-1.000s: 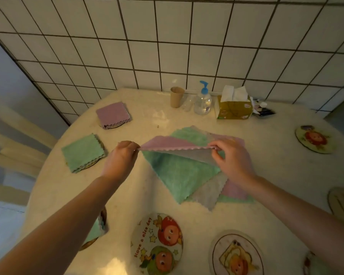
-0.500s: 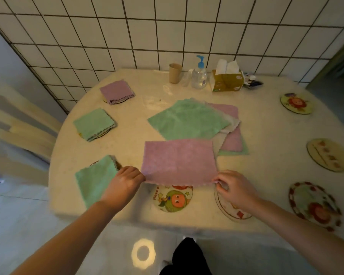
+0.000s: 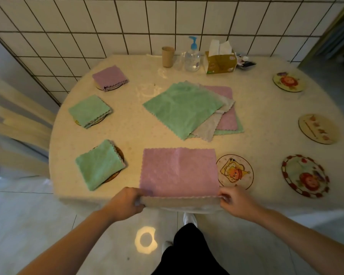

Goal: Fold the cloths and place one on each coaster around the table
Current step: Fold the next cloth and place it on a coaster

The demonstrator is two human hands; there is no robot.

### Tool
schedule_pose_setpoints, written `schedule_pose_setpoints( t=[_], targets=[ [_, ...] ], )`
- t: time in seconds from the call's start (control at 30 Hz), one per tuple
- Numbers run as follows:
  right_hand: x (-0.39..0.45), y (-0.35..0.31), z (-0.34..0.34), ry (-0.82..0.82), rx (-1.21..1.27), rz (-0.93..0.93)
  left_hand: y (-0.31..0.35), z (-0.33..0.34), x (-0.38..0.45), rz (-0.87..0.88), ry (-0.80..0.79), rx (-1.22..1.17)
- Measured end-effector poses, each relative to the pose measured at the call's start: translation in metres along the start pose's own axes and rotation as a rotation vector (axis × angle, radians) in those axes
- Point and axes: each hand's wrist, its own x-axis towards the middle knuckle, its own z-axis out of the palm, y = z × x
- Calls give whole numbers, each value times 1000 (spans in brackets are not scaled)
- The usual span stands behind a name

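A pink cloth (image 3: 179, 171) lies spread flat at the table's near edge, hiding the coaster under it. My left hand (image 3: 125, 203) pinches its near left corner and my right hand (image 3: 234, 203) pinches its near right corner. A pile of unfolded cloths (image 3: 187, 108), green on top, lies in the middle. Folded cloths sit on three left coasters: pink (image 3: 109, 77), green (image 3: 89, 111), green (image 3: 99, 163). Bare coasters (image 3: 234, 171) (image 3: 305, 175) (image 3: 318, 129) (image 3: 288, 81) lie along the near and right side.
At the back by the tiled wall stand a paper cup (image 3: 168, 56), a pump bottle (image 3: 192, 55) and a tissue box (image 3: 220, 61). The round table's near edge (image 3: 77, 197) drops to the floor. A wooden chair back (image 3: 18, 124) is at the left.
Both hands lifted the pink cloth off the pile, drew it toward me and laid it flat at the near edge. The view pulled back from the table.
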Motion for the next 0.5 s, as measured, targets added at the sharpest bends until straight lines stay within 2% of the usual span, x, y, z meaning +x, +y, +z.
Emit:
schedule_pose_setpoints(
  t=[0.2,0.3,0.4,0.5],
  targets=[
    [42,10,-19,243,249,214,-8,-28,32,-311,291,-594],
    [66,8,-31,307,358,300,-2,-37,55,-435,363,-822],
    [87,9,-39,288,321,366,-5,-39,81,-539,409,-888],
    [102,13,-43,239,279,418,-5,-36,101,-594,448,-811]
  ],
)
